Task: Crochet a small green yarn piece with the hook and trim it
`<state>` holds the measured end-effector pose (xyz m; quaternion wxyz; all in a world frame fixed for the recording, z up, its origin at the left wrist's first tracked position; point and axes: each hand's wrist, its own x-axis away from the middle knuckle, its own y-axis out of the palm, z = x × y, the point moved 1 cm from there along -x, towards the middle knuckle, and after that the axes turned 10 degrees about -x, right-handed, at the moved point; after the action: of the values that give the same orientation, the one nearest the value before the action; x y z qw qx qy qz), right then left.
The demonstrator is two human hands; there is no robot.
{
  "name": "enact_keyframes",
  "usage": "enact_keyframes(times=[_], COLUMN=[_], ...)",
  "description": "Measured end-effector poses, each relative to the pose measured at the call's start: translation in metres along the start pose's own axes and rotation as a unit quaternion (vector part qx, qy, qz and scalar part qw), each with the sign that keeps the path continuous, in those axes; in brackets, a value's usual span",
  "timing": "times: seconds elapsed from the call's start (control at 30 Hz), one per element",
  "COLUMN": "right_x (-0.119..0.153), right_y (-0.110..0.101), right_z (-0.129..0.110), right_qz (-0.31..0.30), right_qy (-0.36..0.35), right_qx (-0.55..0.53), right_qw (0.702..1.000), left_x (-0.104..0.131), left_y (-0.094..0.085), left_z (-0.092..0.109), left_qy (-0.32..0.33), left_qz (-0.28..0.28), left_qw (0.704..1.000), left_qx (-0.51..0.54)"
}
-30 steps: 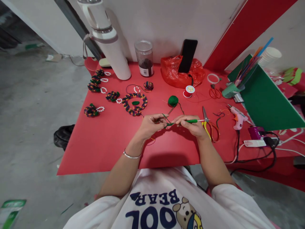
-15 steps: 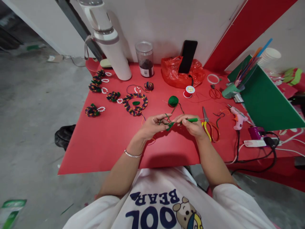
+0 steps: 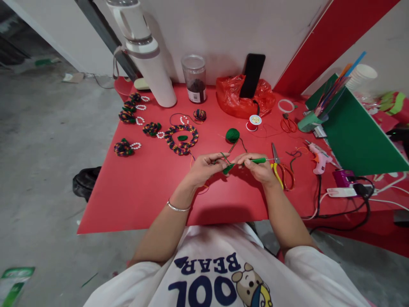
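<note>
My left hand (image 3: 207, 167) pinches a small green crocheted piece (image 3: 228, 169), with green yarn looped over its raised index finger. Closed around a green-handled crochet hook (image 3: 258, 160) is my right hand (image 3: 256, 167), whose fingertips nearly meet those of the left. The hook's tip is at the green piece, though too small to make out clearly. Beyond the hands lies a green yarn ball (image 3: 232, 135), its strand running down to them. A braided multicoloured ring (image 3: 169, 147) lies to the left around a small green piece (image 3: 182, 138).
Scissors (image 3: 279, 170) lie just right of my right hand, with a pink glue gun (image 3: 320, 158) farther right. Beaded yarn pieces (image 3: 123, 148) are at the left. Behind stand a white bottle (image 3: 153, 76), a jar (image 3: 195, 81) and a phone (image 3: 252, 76) on a red bag (image 3: 226, 98).
Both hands stay in nearly the same place. The green piece and the hook's tip have shifted very slightly between the fingers.
</note>
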<state>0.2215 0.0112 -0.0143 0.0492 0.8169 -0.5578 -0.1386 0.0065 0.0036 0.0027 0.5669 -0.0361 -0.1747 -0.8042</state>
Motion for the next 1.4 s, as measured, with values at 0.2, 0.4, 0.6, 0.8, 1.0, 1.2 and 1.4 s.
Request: enact_keyframes(times=[0.2, 0.4, 0.6, 0.8, 1.0, 1.2, 1.4], right_x=[-0.001, -0.001, -0.001, -0.001, -0.001, -0.001, 0.000], right_y=[0.002, 0.002, 0.002, 0.002, 0.002, 0.003, 0.005], right_z=[-0.001, -0.004, -0.002, -0.004, -0.011, -0.018, -0.018], right_qz=[0.004, 0.006, 0.012, 0.000, -0.027, -0.041, -0.050], right_qy=[-0.001, -0.012, -0.015, -0.006, -0.007, -0.008, -0.021], right_qx=[0.016, 0.025, 0.034, 0.038, 0.056, 0.102, 0.153], right_qw=[1.000, 1.000, 0.999, 0.999, 0.998, 0.994, 0.987], left_x=[0.001, 0.004, 0.001, 0.000, 0.000, -0.001, -0.003], left_y=[0.000, 0.003, 0.001, 0.000, 0.000, 0.000, -0.002], left_z=[0.002, 0.003, -0.005, -0.005, -0.002, 0.000, -0.003], left_qy=[-0.025, -0.020, -0.008, 0.001, 0.010, 0.017, 0.043], left_qz=[0.008, -0.009, -0.021, -0.001, 0.025, 0.054, 0.090], left_qw=[1.000, 1.000, 1.000, 1.000, 0.999, 0.995, 0.981], left_qx=[-0.003, 0.005, 0.014, -0.006, -0.024, -0.076, -0.166])
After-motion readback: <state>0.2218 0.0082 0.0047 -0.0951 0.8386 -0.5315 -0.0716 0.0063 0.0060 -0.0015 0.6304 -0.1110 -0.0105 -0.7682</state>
